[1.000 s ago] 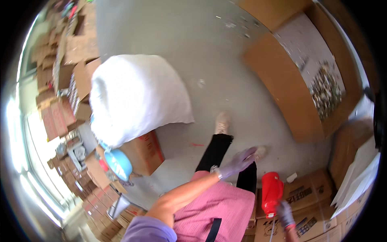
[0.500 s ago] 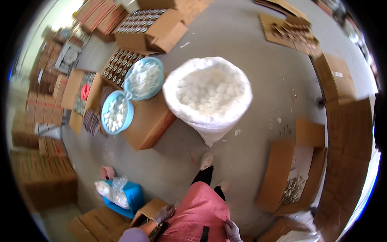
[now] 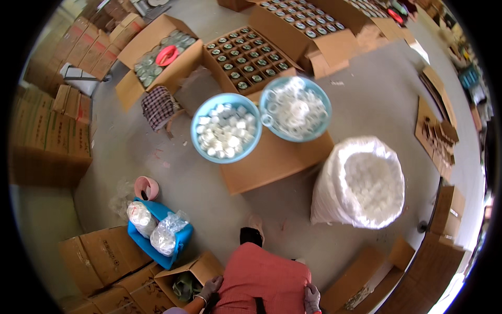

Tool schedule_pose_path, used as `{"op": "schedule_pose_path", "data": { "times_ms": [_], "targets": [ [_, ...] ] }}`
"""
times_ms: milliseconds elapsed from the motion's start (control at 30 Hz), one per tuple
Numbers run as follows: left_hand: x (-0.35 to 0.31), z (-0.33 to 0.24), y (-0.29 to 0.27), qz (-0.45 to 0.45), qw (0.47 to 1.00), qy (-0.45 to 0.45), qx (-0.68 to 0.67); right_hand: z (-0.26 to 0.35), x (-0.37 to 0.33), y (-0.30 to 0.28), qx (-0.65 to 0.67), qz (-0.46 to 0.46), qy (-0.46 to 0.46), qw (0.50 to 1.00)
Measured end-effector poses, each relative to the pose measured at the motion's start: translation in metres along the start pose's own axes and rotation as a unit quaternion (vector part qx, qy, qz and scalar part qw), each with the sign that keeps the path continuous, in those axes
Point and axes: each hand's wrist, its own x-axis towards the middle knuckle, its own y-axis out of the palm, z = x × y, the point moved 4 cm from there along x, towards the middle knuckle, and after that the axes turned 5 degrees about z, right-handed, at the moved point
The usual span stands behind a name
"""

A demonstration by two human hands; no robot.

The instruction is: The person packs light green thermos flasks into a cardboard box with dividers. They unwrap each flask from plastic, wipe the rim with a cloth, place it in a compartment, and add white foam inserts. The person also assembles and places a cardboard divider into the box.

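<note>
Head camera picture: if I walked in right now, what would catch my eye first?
Probably the big white sack of pale round pieces, standing open on the floor at right. Next, two light blue basins side by side on a flat cardboard box at centre, both holding small white parts. At the bottom edge, the gloved left hand and right hand rest against a pink apron.

Your left grip (image 3: 210,288) and right grip (image 3: 312,298) both rest against the red apron (image 3: 264,280) at the bottom edge, where your forearms are cut off. You cannot tell whether either grip is closed on the cloth. Just left of your left grip, an open carton (image 3: 189,275) hides most of its dark contents. Far ahead of both grips, the jars in the boxes (image 3: 246,55) are too small to make out.
</note>
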Motion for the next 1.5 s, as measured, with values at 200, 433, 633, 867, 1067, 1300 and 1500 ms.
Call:
{"op": "schedule_pose_path", "data": {
  "times_ms": [200, 433, 633, 867, 1067, 1300, 1500],
  "targets": [
    [0.032, -0.03, -0.066, -0.047, 0.989, -0.067, -0.124, 0.19, 0.028, 0.096, 0.066, 0.18, 0.083, 0.978],
    [0.035, -0.107, -0.192, -0.211, 0.964, 0.158, -0.022, 0.26, 0.11, 0.182, -0.178, 0.208, -0.049, 0.96],
    [0.081, -0.02, -0.313, -0.228, 0.965, 0.128, -0.002, 0.303, 0.116, 0.267, -0.302, 0.225, -0.003, 0.926],
    [0.109, 0.017, -0.489, -0.201, 0.9, -0.132, -0.363, 0.428, 0.091, 0.483, -0.107, 0.253, 0.064, 0.959],
    [0.227, -0.079, -0.618, -0.103, 0.933, -0.085, -0.335, 0.505, 0.105, 0.555, -0.086, 0.263, 0.079, 0.958],
    [0.406, -0.253, -0.744, -0.011, 0.976, 0.018, -0.218, 0.529, 0.149, 0.556, -0.043, 0.181, 0.183, 0.965],
    [0.591, -0.333, -0.841, -0.125, 0.979, -0.004, -0.161, 0.718, 0.304, 0.603, -0.034, 0.169, 0.141, 0.975]
  ]
}}
